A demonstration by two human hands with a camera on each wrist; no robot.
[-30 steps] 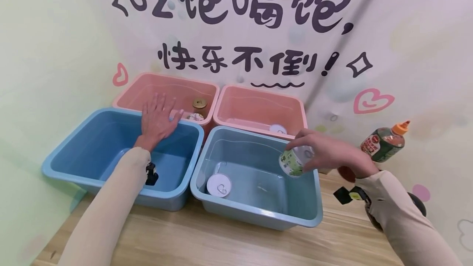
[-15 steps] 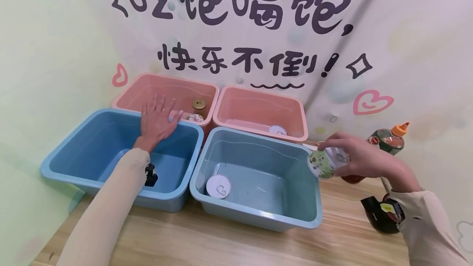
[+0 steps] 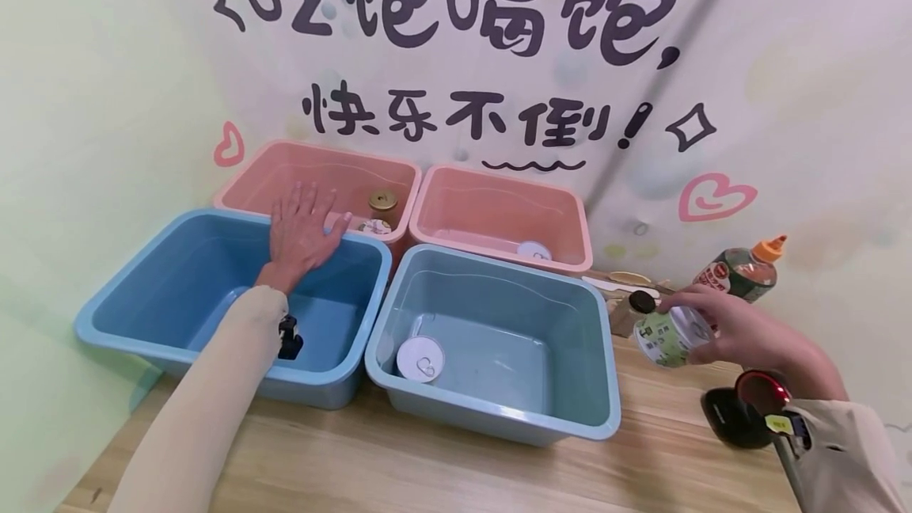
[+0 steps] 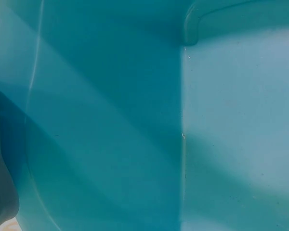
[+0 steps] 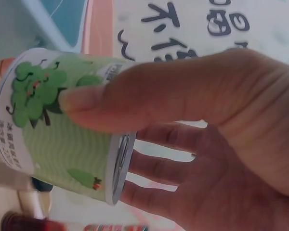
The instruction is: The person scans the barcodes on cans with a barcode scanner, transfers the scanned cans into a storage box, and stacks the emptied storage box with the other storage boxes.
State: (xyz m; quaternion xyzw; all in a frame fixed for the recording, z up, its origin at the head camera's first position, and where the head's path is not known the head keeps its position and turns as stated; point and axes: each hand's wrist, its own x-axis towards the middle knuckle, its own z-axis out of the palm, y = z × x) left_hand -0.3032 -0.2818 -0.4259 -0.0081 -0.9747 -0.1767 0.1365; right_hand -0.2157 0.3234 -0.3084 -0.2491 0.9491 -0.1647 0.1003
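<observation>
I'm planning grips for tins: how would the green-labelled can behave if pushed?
The green-labelled can looks stiff: its sides show no obvious dents. Laid on its round side, it would probably roll. Upright, its squat shape suggests sliding rather than tipping.

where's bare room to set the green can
Free: table in front of the grey-blue bin, and that bin's floor right of its white-topped can. Crowded: around the right hand, sauce bottle and black-capped container.

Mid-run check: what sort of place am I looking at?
Probably a food-themed tabletop set, perhaps a mock pantry: cans sit in plastic tubs on a wood-look table, and the backdrop behind carries Chinese lettering about eating and drinking well.
</observation>
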